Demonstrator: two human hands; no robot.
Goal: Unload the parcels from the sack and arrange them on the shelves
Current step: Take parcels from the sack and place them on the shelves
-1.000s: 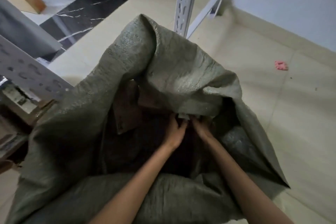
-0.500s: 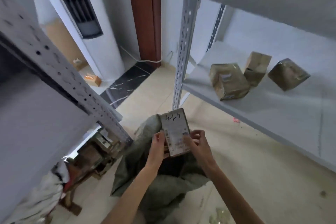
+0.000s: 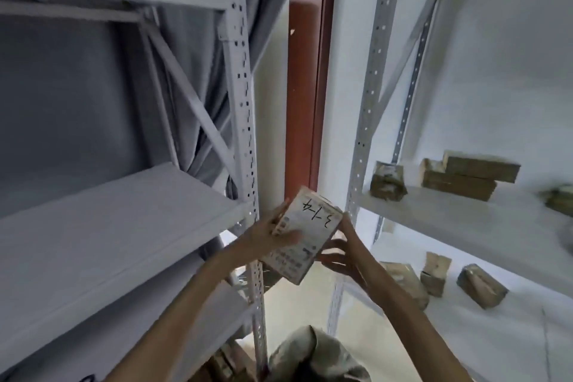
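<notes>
White-painted steel racking is filling most of what I am seeing: the left shelf unit [image 3: 117,226] is standing bare beside me, and the right shelf unit [image 3: 465,220] is already carrying brown parcels on two levels, a stacked group [image 3: 465,177] on the upper board and a scatter of small boxes [image 3: 434,277] on the lower one. Between the two units a red-brown door frame [image 3: 305,87] is running up the wall. Down at the bottom edge the grey-green woven sack [image 3: 313,357] is slumping on the floor, its mouth open.

A second ago both my hands were buried in that sack; now I am standing up with a parcel [image 3: 302,236] lifted clear of it, held high in the gap between the units. My left hand [image 3: 273,231] is gripping its left side with the thumb across the printed label, and my right hand [image 3: 344,253] is cupping the lower right edge, fingers spread. I am reading the handwritten code on its face, so the unloading of this one is done and I judge that choosing its shelf comes next.
</notes>
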